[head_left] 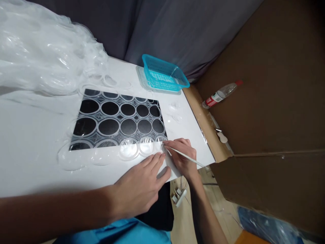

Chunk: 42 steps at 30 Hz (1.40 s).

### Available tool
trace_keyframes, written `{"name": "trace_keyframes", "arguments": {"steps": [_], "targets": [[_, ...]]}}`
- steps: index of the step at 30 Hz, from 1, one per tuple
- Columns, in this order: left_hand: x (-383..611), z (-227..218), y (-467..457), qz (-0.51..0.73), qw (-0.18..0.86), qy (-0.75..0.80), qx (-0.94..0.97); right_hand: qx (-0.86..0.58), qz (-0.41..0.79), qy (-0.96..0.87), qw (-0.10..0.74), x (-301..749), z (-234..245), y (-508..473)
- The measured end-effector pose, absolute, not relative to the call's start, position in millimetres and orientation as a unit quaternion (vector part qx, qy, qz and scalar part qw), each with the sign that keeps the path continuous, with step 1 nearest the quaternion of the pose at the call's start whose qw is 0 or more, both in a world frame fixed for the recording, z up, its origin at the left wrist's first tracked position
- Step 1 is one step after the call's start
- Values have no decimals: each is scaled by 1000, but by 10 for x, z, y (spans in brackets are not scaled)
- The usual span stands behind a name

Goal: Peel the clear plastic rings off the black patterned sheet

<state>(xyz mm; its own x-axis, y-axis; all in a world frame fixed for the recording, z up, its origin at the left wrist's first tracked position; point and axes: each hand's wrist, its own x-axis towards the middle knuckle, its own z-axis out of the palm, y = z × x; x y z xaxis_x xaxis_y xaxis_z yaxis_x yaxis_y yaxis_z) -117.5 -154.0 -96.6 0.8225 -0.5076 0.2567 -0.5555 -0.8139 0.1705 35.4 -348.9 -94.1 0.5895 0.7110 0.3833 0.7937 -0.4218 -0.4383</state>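
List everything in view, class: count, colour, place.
Table: one, white, centre
Panel: one, black, on table
Oval-patterned sheet: one, clear, over panel
Stick: one, whitish, in right hand
Plastic heap: one, whitish, far left
Basket: one, turquoise, far table edge
Curtain: count unclear, dark grey, behind table
Bottle: one, clear and red, right
Small item: one, whitish, near bottle
Cardboard: count unclear, brown, right
Power strip: one, white, bottom centre
Wrapped bundle: one, blue, lower right
Orange object: one, orange, bottom right
Clothing: count unclear, blue and black, bottom
Left hand: one, bare, on sheet
Right hand: one, bare, at sheet
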Motion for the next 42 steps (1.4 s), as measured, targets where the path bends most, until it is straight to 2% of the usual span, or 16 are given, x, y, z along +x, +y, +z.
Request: {"name": "trace_keyframes", "arguments": {"steps": [3,6,10,20,29,32,35,39,42], "targets": [[-1178,-968,-1540,95,120,-281,947,-845,-78,-417,325,356,-966,-3463],[-1180,-958,-1540,86,124,-280,948,-837,-77,-377,389,356,-932,-3384],[-1183,-942,-1538,82,130,-279,948,-821,-38,-288,492,405,-857,-3252],[-1177,-949,-1537,84,130,-287,945,-737,48,-144,658,836,-887,-2948],[-1202,-964,-1529,78,136,-288,945,-642,143,-119,744,1400,-786,-2789],[-1203,-958,-1519,87,158,-282,942,-629,142,-150,750,1688,-709,-2856],[-1190,-960,-1509,91,180,-282,938,-662,70,-183,724,1924,-669,-2980],[-1197,-987,-1509,105,180,-295,932,-732,-138,-233,625,2039,-730,-3152],[-1226,-1020,-1529,118,185,-289,932,-774,-181,-257,550,2000,-826,-3223]]}}
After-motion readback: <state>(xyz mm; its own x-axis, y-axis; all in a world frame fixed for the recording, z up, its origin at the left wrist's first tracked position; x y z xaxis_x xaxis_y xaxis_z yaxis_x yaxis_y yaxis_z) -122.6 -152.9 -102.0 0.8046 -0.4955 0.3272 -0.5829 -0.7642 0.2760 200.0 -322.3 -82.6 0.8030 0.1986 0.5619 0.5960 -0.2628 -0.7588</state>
